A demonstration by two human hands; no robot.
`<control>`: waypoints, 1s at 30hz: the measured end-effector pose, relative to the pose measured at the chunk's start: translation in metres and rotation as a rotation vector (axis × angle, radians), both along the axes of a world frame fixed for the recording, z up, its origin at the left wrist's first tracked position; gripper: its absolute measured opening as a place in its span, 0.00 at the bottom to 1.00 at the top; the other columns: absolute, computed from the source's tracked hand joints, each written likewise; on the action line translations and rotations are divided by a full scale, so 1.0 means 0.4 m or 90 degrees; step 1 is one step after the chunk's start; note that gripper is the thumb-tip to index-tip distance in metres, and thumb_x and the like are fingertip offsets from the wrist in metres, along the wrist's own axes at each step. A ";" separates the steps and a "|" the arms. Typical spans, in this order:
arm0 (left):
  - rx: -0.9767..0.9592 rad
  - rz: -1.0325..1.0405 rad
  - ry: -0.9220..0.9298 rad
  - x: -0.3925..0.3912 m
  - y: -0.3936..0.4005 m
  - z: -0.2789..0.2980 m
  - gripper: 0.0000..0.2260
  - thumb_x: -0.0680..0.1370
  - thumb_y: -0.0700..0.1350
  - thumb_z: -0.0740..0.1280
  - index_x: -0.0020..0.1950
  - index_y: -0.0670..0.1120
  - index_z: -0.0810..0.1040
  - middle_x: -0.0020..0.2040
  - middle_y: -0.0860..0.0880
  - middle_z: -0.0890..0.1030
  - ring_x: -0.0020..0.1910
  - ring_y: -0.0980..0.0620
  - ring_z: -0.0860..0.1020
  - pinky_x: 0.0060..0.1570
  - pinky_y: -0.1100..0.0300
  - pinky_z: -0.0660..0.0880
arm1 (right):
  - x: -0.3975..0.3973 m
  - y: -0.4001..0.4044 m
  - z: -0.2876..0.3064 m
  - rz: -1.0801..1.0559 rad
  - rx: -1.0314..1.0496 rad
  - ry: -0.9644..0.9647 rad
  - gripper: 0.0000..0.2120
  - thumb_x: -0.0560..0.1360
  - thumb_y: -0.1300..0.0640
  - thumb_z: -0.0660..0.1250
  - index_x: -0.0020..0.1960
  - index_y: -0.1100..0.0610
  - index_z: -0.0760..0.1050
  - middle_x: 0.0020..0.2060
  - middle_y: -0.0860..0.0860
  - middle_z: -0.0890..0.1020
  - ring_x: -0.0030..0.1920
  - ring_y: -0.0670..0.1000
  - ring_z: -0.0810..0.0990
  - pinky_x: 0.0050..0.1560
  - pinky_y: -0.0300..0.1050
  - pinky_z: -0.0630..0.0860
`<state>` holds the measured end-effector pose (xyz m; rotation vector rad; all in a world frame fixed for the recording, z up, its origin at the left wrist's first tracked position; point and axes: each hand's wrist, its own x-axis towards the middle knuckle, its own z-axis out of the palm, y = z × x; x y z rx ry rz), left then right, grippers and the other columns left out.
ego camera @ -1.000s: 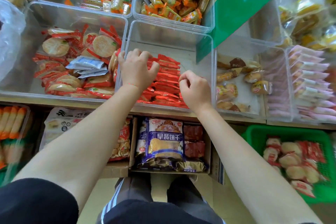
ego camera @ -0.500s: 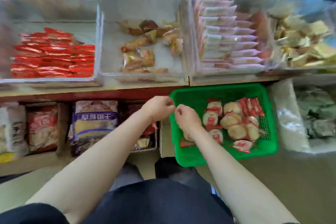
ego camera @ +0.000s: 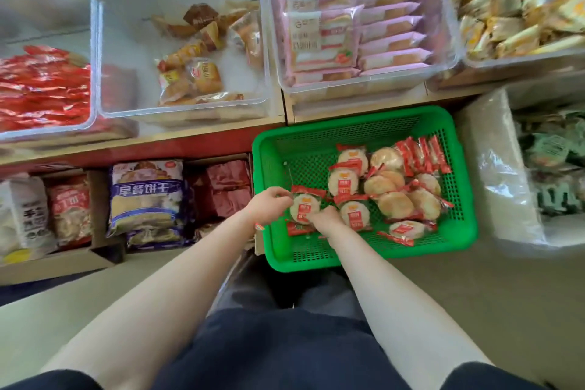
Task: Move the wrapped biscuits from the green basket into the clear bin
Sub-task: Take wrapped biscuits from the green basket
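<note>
- While both hands work at the basket's (ego camera: pixel 364 123) seven o'clock corner, one biscuit (ego camera: pixel 304 208) lies between them, lifted off the pile for carrying, I'd judge.
- Left hand (ego camera: pixel 270 204), fingers curled, pinches its wrapper edge at ten o'clock.
- Right hand (ego camera: pixel 326 220) curls onto its five o'clock side, apparently gripping.
- Other biscuits (ego camera: pixel 395 187) sit heaped toward three o'clock.
- Both forearms reach forward and converge.
- Clear bins (ego camera: pixel 104 41) stand on the shelf at twelve; which is the target I cannot tell.

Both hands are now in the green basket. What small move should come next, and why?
Probably lift the biscuit pack out: the left hand and right hand both grip it, and it lies inside the basket.
</note>
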<state>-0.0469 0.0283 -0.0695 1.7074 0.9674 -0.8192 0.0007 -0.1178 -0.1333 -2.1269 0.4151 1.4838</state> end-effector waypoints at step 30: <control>-0.218 0.467 0.002 0.048 -0.096 -0.094 0.06 0.78 0.38 0.68 0.53 0.46 0.75 0.49 0.44 0.83 0.45 0.47 0.82 0.51 0.48 0.79 | 0.166 -0.077 -0.008 0.146 0.012 -0.293 0.31 0.76 0.62 0.63 0.75 0.46 0.61 0.74 0.59 0.59 0.73 0.61 0.60 0.68 0.53 0.67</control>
